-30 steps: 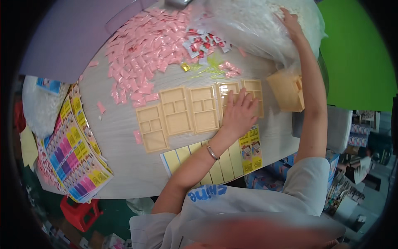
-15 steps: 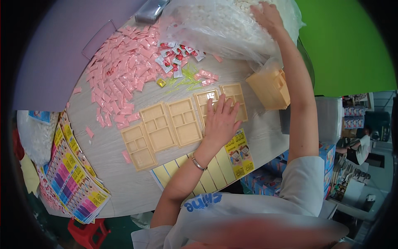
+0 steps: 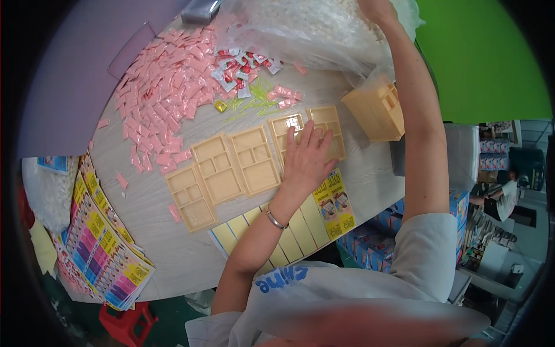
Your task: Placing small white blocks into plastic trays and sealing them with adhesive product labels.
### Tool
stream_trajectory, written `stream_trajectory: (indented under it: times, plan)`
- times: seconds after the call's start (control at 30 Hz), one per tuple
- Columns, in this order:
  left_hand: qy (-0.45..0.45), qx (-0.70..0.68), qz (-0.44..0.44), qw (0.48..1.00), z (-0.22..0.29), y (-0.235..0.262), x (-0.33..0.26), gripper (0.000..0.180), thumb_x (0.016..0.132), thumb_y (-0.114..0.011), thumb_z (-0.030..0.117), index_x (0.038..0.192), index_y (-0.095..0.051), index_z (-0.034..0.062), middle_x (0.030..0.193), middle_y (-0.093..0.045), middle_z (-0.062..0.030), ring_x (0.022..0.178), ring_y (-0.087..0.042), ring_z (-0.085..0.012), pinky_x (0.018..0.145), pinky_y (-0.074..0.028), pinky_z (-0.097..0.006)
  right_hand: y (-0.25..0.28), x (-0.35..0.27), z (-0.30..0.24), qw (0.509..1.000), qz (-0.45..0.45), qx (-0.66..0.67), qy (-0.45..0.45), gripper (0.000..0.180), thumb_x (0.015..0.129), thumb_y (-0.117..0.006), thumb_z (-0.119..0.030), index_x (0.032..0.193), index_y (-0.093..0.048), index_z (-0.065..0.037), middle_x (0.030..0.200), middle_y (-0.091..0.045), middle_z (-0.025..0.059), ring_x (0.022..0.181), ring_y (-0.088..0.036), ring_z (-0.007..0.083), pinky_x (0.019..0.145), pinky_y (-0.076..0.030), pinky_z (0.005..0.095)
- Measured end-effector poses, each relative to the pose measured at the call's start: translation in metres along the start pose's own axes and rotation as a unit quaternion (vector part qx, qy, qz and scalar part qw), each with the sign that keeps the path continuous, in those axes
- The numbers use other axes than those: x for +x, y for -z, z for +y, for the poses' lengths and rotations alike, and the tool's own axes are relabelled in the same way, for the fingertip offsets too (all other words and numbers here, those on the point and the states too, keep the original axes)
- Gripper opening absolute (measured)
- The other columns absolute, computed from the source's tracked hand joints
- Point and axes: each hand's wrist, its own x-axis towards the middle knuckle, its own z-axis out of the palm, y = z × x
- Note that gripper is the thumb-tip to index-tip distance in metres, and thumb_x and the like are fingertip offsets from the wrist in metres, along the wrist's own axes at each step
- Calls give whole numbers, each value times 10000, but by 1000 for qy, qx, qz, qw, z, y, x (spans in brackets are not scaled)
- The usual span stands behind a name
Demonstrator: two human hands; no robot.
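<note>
Nearest, at 6 o'clock, a fan of yellow printed cards [image 3: 289, 231] under the wrist; at 8 o'clock, a stack of colourful printed sheets [image 3: 101, 243]; centre, left hand [image 3: 306, 162] spread flat, fingers open, pressing on the compartmented beige tray [image 3: 292, 136], gripping nothing; 3 more beige trays [image 3: 222, 170] in a row toward 9 o'clock; at 2 o'clock, a stack of beige trays [image 3: 376, 110]; farther, at 11 o'clock, a heap of pink sachets [image 3: 165, 87]; at 12 o'clock, right hand [image 3: 376, 8] reaching into the clear plastic bag [image 3: 312, 32], grip impossible to tell.
</note>
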Motion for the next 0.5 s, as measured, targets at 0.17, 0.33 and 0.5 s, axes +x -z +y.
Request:
stream_trajectory:
  times: [0.17,0.33,0.5]
  plan:
    - [26,-1,-21,999,-9,3,-6,730,807,-802,440,1410,-557,108,1299,-575,-99,1440,-390,-308,1219,-186,-603,-1,-8,-18,962,237,109,79,229,930,-655,-259,1020,-669,-49,930,-724,235,889,-703,397,776,-549,494]
    - [-23,-1,21,1000,-8,-5,-4,739,747,-851,437,1353,-598,97,1257,-593,-110,1399,-427,-325,1212,-216,-599,65,-34,-8,692,121,694,-155,104,978,-665,-197,924,-654,-107,788,-618,19,643,-596,146,545,-493,348]
    - [-7,30,26,999,-14,-10,-14,734,740,-852,446,1334,-604,92,1259,-594,-111,1384,-449,-318,1209,-219,-602,95,-230,-73,509,-39,842,-176,80,1044,-580,-141,1039,-616,-70,875,-632,26,661,-584,106,521,-466,245]
